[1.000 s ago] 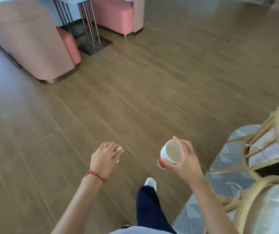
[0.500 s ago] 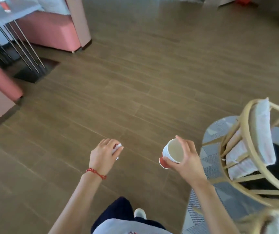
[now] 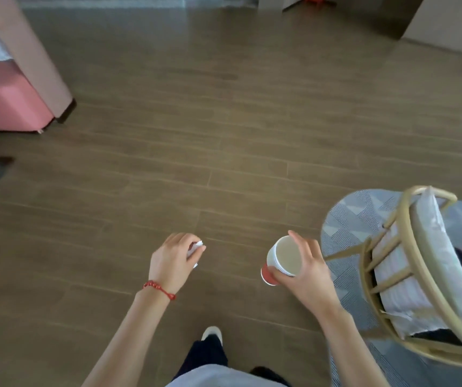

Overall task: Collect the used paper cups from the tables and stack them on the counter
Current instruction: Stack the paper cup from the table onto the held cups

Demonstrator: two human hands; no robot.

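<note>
My right hand point(image 3: 311, 270) grips a paper cup point(image 3: 280, 259), white near the rim and red at the base, tilted so its empty inside faces me. The rim looks layered, as if more than one cup is nested. My left hand point(image 3: 172, 261), with a red cord on the wrist, is closed around a small crumpled white paper point(image 3: 195, 248) that pokes out past the fingers. Both hands hang above the brown wooden floor. No table or counter is in view.
A rattan chair point(image 3: 408, 277) with a pale cushion stands close on the right, on a grey patterned rug point(image 3: 344, 216). A pink bench point(image 3: 3, 99) and a beige panel point(image 3: 28, 51) are at the far left. Beige furniture point(image 3: 445, 20) sits at the back right.
The view has swung to the right: the pink seats and metal table legs slid out to the left, and the rattan chair came closer. Both hands kept their grips.
</note>
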